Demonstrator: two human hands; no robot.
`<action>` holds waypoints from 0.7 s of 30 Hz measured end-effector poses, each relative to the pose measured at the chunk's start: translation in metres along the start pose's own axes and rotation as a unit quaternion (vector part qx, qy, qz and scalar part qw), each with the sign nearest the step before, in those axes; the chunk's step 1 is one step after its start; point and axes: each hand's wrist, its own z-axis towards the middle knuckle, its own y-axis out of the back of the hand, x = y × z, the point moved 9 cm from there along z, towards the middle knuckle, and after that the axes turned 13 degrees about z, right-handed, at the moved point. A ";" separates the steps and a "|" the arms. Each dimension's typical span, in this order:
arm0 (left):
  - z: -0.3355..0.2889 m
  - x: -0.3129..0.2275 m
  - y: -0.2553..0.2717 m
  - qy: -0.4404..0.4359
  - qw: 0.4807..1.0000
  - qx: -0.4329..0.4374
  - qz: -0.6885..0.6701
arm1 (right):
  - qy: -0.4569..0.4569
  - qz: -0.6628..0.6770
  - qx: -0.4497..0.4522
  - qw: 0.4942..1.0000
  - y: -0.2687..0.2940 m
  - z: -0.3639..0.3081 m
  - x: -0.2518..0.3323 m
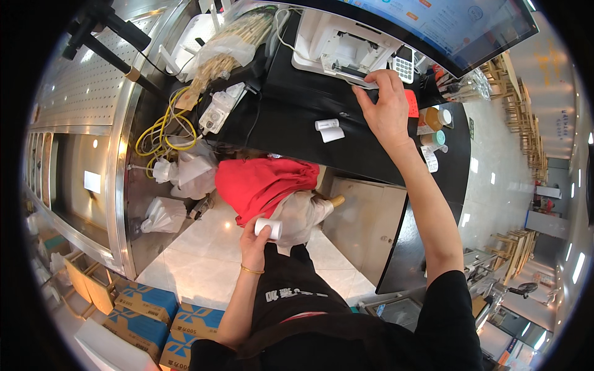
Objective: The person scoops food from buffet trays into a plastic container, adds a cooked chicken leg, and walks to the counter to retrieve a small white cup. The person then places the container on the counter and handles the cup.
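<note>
My left hand [252,246] is wrapped round a white paper roll [268,229], held low in front of the red cloth. My right hand [385,105] reaches across the black counter to a white receipt printer [340,44]. Its thumb and fingers close on the edge of the printer's opened cover [351,75]. The paper bay above that cover lies exposed, with a dark bar inside. A second, smaller paper roll [327,125] rests on the counter left of my right wrist, its loose end unrolled toward me.
A monitor [433,25] overhangs the printer. Right of my hand are a calculator [403,63], a red card [411,103] and small jars [433,119]. Bundled sticks [229,49], a power strip [221,108] and yellow cables [162,131] lie left. Red cloth [266,185] hangs below the counter; cartons [139,315] stand lower left.
</note>
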 end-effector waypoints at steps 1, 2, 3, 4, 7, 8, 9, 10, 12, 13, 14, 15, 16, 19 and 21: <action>0.002 -0.002 -0.004 0.003 1.000 0.009 0.001 | 0.000 0.000 0.000 1.000 -0.002 -0.003 0.000; 0.004 -0.004 -0.008 0.010 1.000 0.017 -0.002 | 0.004 0.002 0.000 1.000 -0.003 -0.007 0.002; 0.008 -0.011 -0.012 -0.005 1.000 0.020 0.006 | 0.007 0.004 -0.001 1.000 -0.003 -0.011 0.002; 0.012 -0.018 -0.016 -0.015 1.000 0.021 0.012 | -0.039 0.013 0.021 0.999 -0.007 -0.016 -0.006; 0.026 -0.043 -0.031 -0.035 0.998 0.043 0.002 | -0.015 0.029 0.028 0.999 -0.005 -0.026 0.000; 0.029 -0.054 -0.038 -0.048 0.997 0.062 -0.012 | -0.046 0.041 0.044 0.997 -0.006 -0.029 -0.004; 0.032 -0.065 -0.046 -0.064 0.994 0.081 -0.031 | -0.053 0.045 0.032 0.997 -0.002 -0.032 -0.002; 0.035 -0.075 -0.053 -0.078 0.992 0.097 -0.027 | -0.061 0.048 0.022 0.997 0.001 -0.035 0.001; 0.036 -0.094 -0.068 -0.106 0.984 0.134 -0.054 | -0.090 0.069 0.021 0.993 0.005 -0.047 0.012; 0.035 -0.102 -0.074 -0.114 0.981 0.146 -0.063 | -0.149 0.143 0.064 0.976 -0.005 -0.059 0.014; 0.034 -0.109 -0.079 -0.124 0.978 0.154 -0.071 | -0.205 0.215 0.106 0.949 -0.015 -0.075 0.020; 0.031 -0.115 -0.084 -0.131 0.975 0.164 -0.077 | -0.275 0.277 0.149 0.908 -0.025 -0.095 0.026; 0.027 -0.121 -0.088 -0.140 0.972 0.174 -0.073 | -0.287 0.334 0.195 0.876 -0.033 -0.111 0.042; 0.013 -0.132 -0.099 -0.152 0.964 0.210 -0.060 | -0.327 0.445 0.267 0.790 -0.046 -0.149 0.078; 0.003 -0.135 -0.105 -0.146 0.961 0.230 -0.054 | -0.342 0.454 0.263 0.780 -0.042 -0.159 0.086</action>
